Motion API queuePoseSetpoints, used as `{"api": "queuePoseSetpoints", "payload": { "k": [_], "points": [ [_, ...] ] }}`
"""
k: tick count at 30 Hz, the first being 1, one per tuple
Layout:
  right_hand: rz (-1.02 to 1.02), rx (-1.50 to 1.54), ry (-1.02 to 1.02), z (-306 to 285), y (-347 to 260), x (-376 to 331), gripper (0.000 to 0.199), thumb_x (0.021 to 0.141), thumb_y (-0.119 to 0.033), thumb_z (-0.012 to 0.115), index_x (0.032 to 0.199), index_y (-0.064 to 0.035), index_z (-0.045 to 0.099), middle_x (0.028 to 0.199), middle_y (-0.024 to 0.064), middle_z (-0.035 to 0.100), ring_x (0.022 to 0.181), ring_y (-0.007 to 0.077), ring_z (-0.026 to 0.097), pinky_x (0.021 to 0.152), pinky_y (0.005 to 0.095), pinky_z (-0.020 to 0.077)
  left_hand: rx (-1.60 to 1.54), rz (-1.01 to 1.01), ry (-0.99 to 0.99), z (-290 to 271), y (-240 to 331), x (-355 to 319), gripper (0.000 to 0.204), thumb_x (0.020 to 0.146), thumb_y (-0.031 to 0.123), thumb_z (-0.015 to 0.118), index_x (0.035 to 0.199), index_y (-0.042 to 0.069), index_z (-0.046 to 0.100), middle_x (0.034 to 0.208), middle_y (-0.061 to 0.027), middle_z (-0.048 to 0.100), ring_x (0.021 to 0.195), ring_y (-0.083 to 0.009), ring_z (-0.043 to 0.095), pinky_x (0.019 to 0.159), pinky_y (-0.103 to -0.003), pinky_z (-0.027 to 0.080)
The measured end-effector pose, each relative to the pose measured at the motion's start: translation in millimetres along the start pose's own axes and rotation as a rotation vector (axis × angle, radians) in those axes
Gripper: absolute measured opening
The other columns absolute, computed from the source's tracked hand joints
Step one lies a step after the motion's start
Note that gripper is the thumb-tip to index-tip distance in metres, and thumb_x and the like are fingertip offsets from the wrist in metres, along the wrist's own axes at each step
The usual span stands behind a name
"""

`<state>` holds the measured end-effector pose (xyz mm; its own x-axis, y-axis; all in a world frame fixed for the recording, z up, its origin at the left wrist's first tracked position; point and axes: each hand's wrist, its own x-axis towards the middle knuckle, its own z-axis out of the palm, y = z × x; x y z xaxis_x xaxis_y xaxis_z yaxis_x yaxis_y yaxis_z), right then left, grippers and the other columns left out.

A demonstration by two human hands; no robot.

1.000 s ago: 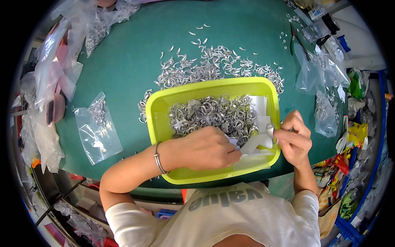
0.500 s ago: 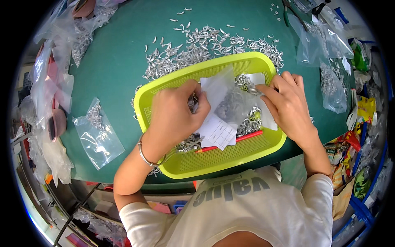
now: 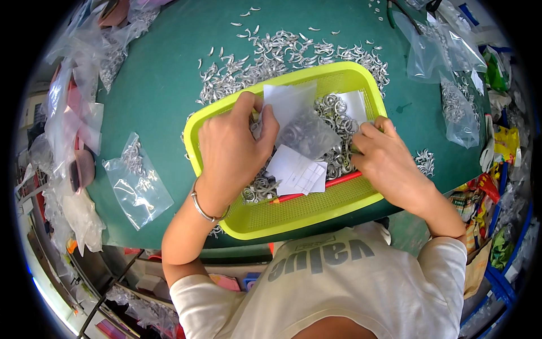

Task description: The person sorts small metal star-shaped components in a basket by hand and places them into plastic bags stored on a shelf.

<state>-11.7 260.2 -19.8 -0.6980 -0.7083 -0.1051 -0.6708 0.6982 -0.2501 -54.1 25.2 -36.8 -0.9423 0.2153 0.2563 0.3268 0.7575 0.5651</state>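
A yellow-green perforated plastic basket [image 3: 265, 225] rests on the table in front of me. Inside are many silvery metal rings [image 3: 339, 118], a clear plastic bag [image 3: 310, 133] with more rings, white paper slips [image 3: 293, 169] and a red pencil [image 3: 342, 179]. Over the basket's left part, my left hand [image 3: 234, 144] is curled, thumb and forefinger beside the bag's edge; whatever they pinch is hidden. At the right end, my right hand [image 3: 389, 158] has its fingers bent down at the rings near the rim. What lies under those fingertips cannot be made out.
Small curved silvery metal pieces [image 3: 271, 56] lie scattered behind the basket on the green table [image 3: 169, 73]. A clear bag of metal pieces [image 3: 138, 181] lies at the left, others [image 3: 460, 110] at the right. Pliers [image 3: 391, 14] sit at the far right.
My right hand has moved down and left, deeper into the basket, uncovering more rings. My left hand has shifted slightly left and up. The basket and paper slips have shifted slightly.
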Motion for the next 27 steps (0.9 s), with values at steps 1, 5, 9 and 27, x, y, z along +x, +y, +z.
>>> {"api": "queuePoseSetpoints", "payload": {
  "k": [1, 5, 9, 27],
  "points": [
    [0.002, -0.021, 0.027, 0.6, 0.6, 0.4, 0.005, 0.064, -0.008, 0.056, 0.060, -0.0044, 0.055, 0.070, 0.0054, 0.044, 0.080, 0.0203, 0.046, 0.084, 0.0375, 0.0344, 0.014, 0.003, 0.008, -0.2, -0.5, -0.4, 0.009, 0.076, 0.012, 0.063, 0.075, 0.006, 0.056, 0.045, -0.0071, 0.049, 0.037, -0.0240, 0.048, 0.037, -0.034, 0.036],
    [0.041, -0.096, 0.129, -1.1, -1.8, 3.2, 0.005, 0.063, -0.009, 0.060, 0.061, -0.0045, 0.058, 0.070, 0.0054, 0.045, 0.082, 0.0200, 0.047, 0.084, 0.0369, 0.0346, 0.050, 0.032, 0.036, -0.5, -1.3, -0.6, 0.009, 0.076, 0.012, 0.063, 0.075, 0.007, 0.056, 0.044, -0.0064, 0.048, 0.036, -0.0237, 0.047, 0.037, -0.034, 0.035],
    [-0.001, -0.028, 0.056, 3.8, -4.8, 7.1, 0.008, 0.063, -0.010, 0.063, 0.062, -0.0039, 0.059, 0.071, 0.0054, 0.046, 0.081, 0.0203, 0.048, 0.084, 0.0365, 0.0347, 0.109, 0.036, 0.033, -1.3, -0.1, -1.0, 0.010, 0.078, 0.014, 0.062, 0.076, 0.007, 0.056, 0.044, -0.0067, 0.047, 0.037, -0.0246, 0.047, 0.037, -0.035, 0.034],
    [0.066, 0.001, 0.187, -4.9, 2.1, 11.0, 0.003, 0.063, 0.000, 0.057, 0.061, -0.0029, 0.057, 0.068, 0.0074, 0.049, 0.079, 0.0227, 0.049, 0.080, 0.0353, 0.0338, 0.133, 0.036, 0.015, 0.6, -1.2, 0.2, 0.012, 0.080, 0.017, 0.061, 0.076, 0.006, 0.057, 0.046, -0.0099, 0.051, 0.040, -0.0284, 0.050, 0.039, -0.038, 0.036]
  ]
}}
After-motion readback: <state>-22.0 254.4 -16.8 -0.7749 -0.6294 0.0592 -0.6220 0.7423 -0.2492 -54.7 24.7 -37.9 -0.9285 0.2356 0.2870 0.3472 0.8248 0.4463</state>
